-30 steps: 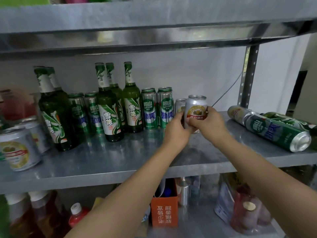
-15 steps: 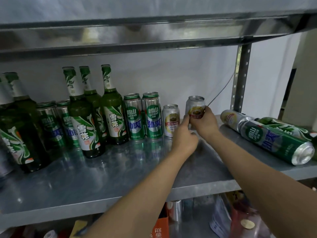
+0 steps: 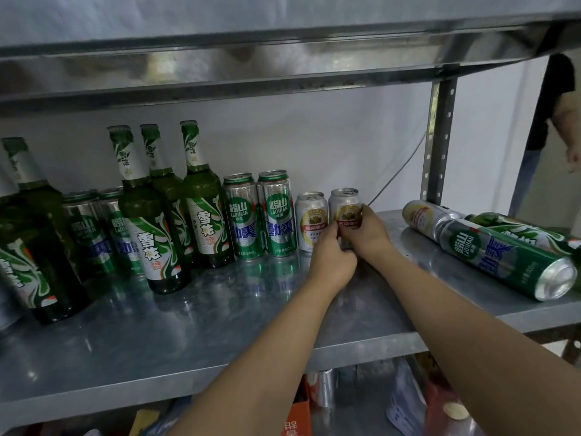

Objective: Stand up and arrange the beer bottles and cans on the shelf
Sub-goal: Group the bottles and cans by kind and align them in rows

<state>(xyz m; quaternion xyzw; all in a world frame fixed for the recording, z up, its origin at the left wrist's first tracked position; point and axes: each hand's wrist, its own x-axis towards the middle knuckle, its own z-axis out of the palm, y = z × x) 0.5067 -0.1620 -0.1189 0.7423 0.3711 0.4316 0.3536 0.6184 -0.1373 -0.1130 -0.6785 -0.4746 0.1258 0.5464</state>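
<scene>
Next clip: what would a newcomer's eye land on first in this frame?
The left hand and right hand grip a short silver can mid-shelf, at the right end of an upright row of green bottles and tall green cans. Further right, a toppled green can and others lie on their sides on the shelf.

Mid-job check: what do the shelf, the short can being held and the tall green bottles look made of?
The shelf: sheet metal, likely galvanised steel; dull grey, mottled, with blurred reflections.
The short can: probably thin aluminium; bright silver wall, printed gold-red label, pull-tab top.
The green bottles: apparently glass; dark, glossy, translucent green, with paper-like labels.
</scene>
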